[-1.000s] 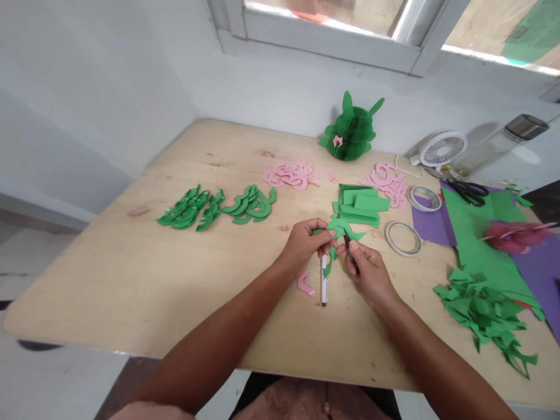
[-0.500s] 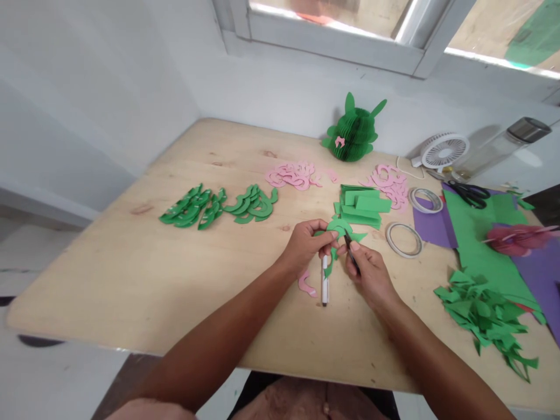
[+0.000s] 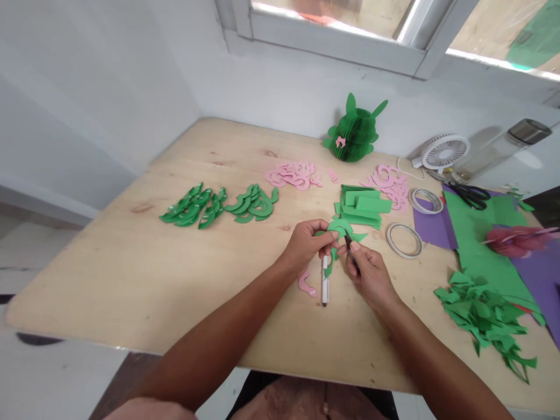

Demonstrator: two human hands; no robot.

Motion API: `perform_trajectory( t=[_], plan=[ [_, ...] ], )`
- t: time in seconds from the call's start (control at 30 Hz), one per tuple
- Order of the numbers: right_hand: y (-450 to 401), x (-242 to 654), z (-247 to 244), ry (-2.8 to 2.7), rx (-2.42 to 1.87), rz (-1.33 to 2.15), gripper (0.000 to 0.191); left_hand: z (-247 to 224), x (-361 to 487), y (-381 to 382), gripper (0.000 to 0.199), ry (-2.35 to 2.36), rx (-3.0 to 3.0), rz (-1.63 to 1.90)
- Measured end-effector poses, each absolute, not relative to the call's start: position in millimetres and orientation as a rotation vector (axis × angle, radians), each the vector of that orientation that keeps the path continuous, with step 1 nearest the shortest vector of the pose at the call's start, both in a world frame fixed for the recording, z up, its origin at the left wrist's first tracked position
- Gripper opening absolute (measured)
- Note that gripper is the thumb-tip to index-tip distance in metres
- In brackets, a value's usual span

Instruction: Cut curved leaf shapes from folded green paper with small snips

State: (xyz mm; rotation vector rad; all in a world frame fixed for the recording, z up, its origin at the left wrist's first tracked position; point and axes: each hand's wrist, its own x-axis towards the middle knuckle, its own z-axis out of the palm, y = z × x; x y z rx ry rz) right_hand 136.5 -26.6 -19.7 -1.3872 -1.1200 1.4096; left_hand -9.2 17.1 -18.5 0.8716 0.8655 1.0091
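Observation:
My left hand [image 3: 311, 242] pinches a curved green paper piece [image 3: 339, 226] above the table. The black scissors [image 3: 351, 252] are gripped in my right hand [image 3: 370, 268], their blades against the inner edge of the green piece. A pointed flap of green paper sticks out to the right of the blades. Below my left hand lie a white marker [image 3: 325, 286] and a pink curved cutout [image 3: 307, 284], both partly covered. Just beyond my hands rests a stack of folded green paper [image 3: 361, 205].
Green cutouts [image 3: 254, 204] and pink cutouts [image 3: 292, 175] lie left of centre. A green honeycomb paper figure [image 3: 353, 137] stands by the wall. On the right are tape rolls [image 3: 405, 240], a fan [image 3: 444, 151], a bottle [image 3: 503, 150], larger black-handled scissors [image 3: 470, 193] and green scraps [image 3: 485, 315].
Both hands, the green piece and the scissors stay almost in place. The whole view shifts very slightly.

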Motion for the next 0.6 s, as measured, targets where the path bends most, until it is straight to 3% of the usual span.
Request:
perform_trajectory(
  t=[0.6],
  plan=[
    [-26.4,138.4,-19.9,-1.135,-1.397,1.412,0.041,-18.5,-9.4,17.9,0.02,0.871,0.87,1.014]
  ],
)
